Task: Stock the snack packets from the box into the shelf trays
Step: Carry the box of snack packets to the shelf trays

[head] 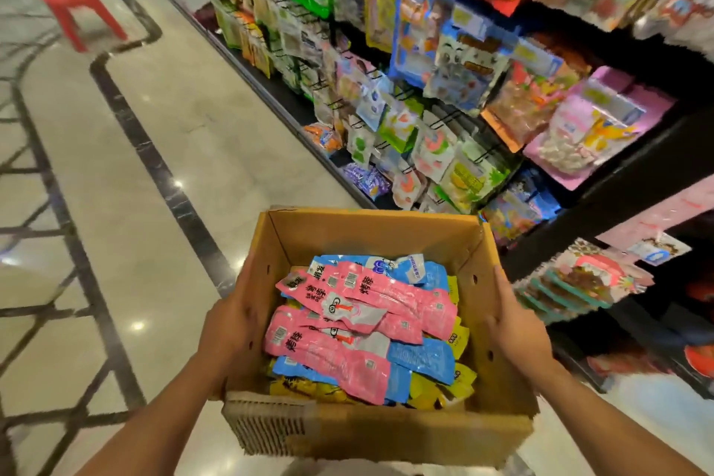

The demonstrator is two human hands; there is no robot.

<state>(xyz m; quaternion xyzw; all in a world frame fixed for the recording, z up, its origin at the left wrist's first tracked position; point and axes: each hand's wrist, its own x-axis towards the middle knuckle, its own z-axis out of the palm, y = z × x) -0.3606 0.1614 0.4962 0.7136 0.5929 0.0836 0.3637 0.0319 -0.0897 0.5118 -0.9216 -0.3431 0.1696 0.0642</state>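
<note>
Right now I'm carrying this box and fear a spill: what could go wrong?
The left hand and right hand only press the sides of the box, so it might slip. The loose packets could slide out if it tilts. Hanging shelf packets jut near its right side and might snag.

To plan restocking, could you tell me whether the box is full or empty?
The box is partly full: snack packets cover its bottom, below the rim.

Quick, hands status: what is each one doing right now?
Left hand: open, fingers flat against the left side of the cardboard box, helping carry it.
Right hand: open, flat against the box's right side.
</note>
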